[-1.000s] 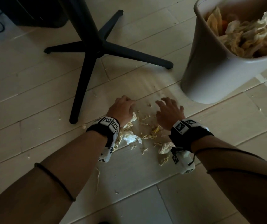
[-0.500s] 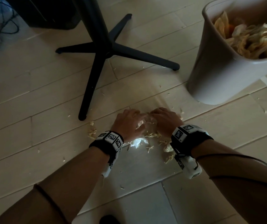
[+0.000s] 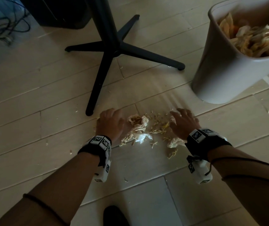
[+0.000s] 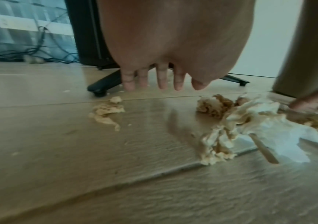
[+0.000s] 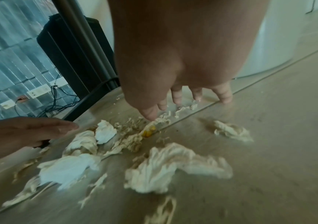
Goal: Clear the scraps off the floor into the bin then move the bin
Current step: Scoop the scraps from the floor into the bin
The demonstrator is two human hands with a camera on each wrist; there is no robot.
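While the crumpled beige paper scraps (image 3: 144,128) lie on the pale wooden floor (image 3: 32,98) between your empty, spread left hand (image 3: 110,123) and right hand (image 3: 183,122), scoop them together, then lift them into the white plastic bin (image 3: 225,75) nearby.

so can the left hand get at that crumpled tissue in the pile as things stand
Probably yes. The left hand is open just beside the crumpled tissue, nothing lies between them, and the right hand sits at the pile's far side.
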